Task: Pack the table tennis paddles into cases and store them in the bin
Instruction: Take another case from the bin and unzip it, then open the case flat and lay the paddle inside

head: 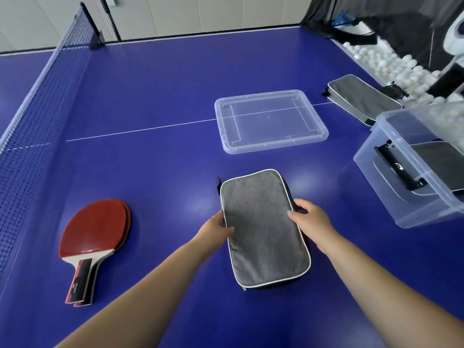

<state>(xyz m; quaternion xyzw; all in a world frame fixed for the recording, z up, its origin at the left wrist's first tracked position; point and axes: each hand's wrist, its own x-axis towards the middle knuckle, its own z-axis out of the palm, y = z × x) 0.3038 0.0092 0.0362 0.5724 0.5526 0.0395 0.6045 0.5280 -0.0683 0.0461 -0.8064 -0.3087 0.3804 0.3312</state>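
Note:
A grey paddle case [263,229] with white piping lies flat on the blue table in front of me. My left hand [216,228] grips its left edge, thumb on top. My right hand [310,217] holds its right edge, fingers curled over the side. Two red paddles [96,237] lie stacked at the left, handles toward me. A clear plastic bin [391,197] stands at the right with a grey case [437,159] inside. Another grey case [361,99] lies on the table further back on the right.
The bin's clear lid [271,144] lies flat in the middle of the table. The net [37,96] runs along the left side. Many white balls [391,64] fill a trough past the table's right edge, beside a white machine [452,46].

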